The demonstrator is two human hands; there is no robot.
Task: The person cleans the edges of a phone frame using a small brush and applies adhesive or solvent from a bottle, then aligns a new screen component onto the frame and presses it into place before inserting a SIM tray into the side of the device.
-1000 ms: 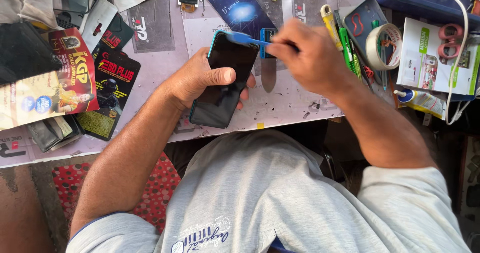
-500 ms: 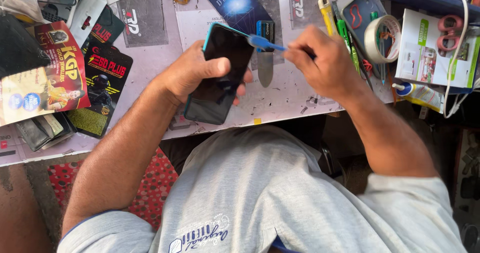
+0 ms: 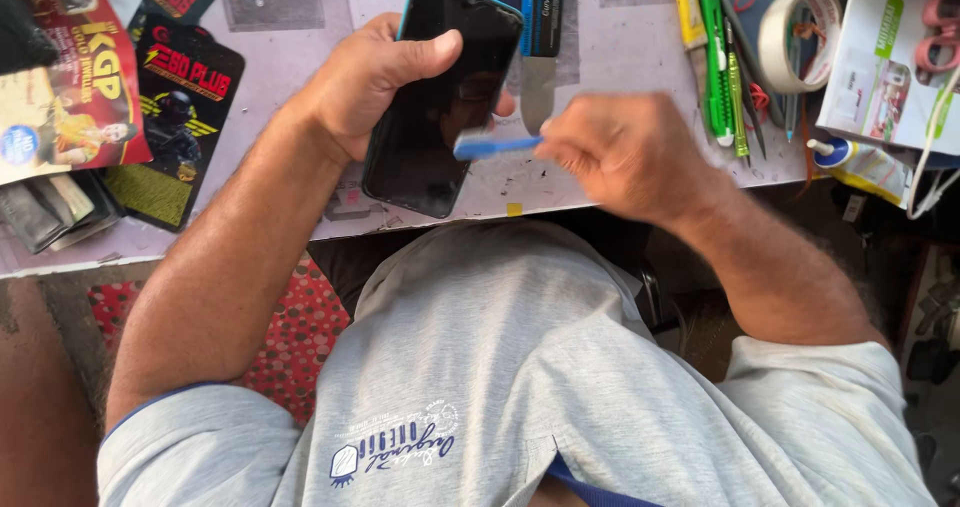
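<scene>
My left hand [image 3: 375, 77] grips a black smartphone [image 3: 440, 97] with a teal edge, holding it tilted above the worktable [image 3: 620, 57], thumb across the dark screen. My right hand [image 3: 625, 152] is closed on a thin blue tool [image 3: 495, 148] whose tip rests against the phone's right edge, low on the screen. A small scraper with a metal blade [image 3: 540, 57] lies on the table just past the phone.
Printed accessory packets [image 3: 190, 117] lie at the left. At the right are a roll of tape [image 3: 800, 22], green and yellow cutters [image 3: 715, 62], a glue bottle [image 3: 860, 162] and a white box [image 3: 885, 67]. A red dotted cloth [image 3: 300, 332] shows below the table.
The right hand and the blue tool have moved down from the phone's top edge to its lower right side. The view has shifted closer to the table.
</scene>
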